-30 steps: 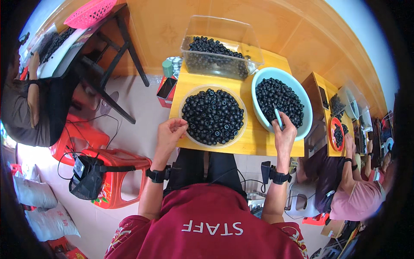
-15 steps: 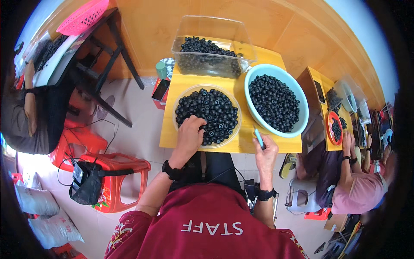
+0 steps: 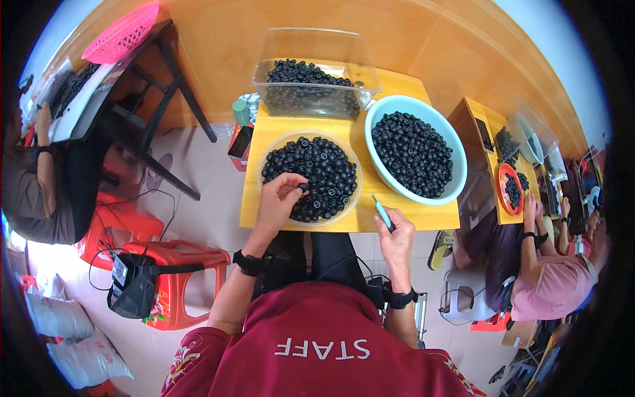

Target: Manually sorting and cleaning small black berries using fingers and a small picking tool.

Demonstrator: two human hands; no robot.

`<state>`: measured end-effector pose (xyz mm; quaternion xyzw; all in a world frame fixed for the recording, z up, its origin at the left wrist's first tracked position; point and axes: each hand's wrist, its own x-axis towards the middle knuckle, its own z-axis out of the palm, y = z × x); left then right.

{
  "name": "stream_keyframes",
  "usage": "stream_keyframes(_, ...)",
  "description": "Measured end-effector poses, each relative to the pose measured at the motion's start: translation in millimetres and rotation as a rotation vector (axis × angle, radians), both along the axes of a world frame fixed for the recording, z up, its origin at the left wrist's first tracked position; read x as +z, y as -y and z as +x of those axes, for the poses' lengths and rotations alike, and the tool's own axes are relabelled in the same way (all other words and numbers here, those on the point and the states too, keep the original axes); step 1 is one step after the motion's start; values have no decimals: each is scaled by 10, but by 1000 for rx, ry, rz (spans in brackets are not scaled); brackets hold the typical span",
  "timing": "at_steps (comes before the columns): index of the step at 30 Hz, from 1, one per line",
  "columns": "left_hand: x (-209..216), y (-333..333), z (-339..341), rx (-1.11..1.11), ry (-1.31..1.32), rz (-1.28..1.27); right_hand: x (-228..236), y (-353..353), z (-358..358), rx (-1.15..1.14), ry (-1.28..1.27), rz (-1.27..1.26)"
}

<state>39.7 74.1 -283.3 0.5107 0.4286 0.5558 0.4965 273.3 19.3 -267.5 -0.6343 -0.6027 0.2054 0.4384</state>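
Note:
My left hand [image 3: 276, 204] is over the near left edge of a shallow round tray [image 3: 358, 192] heaped with small black ring-like parts [image 3: 324, 173]. Its thumb and fingers pinch one black part [image 3: 303, 188]. At the table's front edge, my right hand [image 3: 398, 239] is closed round a slim light-blue-handled tool [image 3: 381, 213], its thin tip pointing up and left. Something dark shows by those fingers, too small to make out. Beyond it stands a pale blue bowl [image 3: 461, 173] full of similar black parts.
A clear plastic bin [image 3: 311, 109] of black parts stands at the back of the yellow table [image 3: 423, 218]. Red stools [image 3: 182, 264] are at the left, near a dark-legged table with a pink basket [image 3: 122, 32]. Other people work on both sides; an orange-red dish [image 3: 504, 198] is at the right.
My left hand has risen a little from the pile and now pinches a black part. My right hand, with the tool, has shifted slightly left, and the view has shifted slightly.

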Motion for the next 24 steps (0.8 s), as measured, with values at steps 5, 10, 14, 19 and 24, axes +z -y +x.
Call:
stream_keyframes(5,303,193,-8,-265,552,-348,166,47,-149,101,-26,-9)
stream_keyframes(10,158,265,26,-386,645,-366,263,79,-358,256,-88,39)
stream_keyframes(14,105,304,75,-421,720,-351,391,79,-488,331,5,93)
stream_keyframes(19,109,335,94,-426,759,-346,441,98,-532,339,77,81)
stream_keyframes(24,95,348,82,-432,741,-345,428,105,-541,337,128,89)
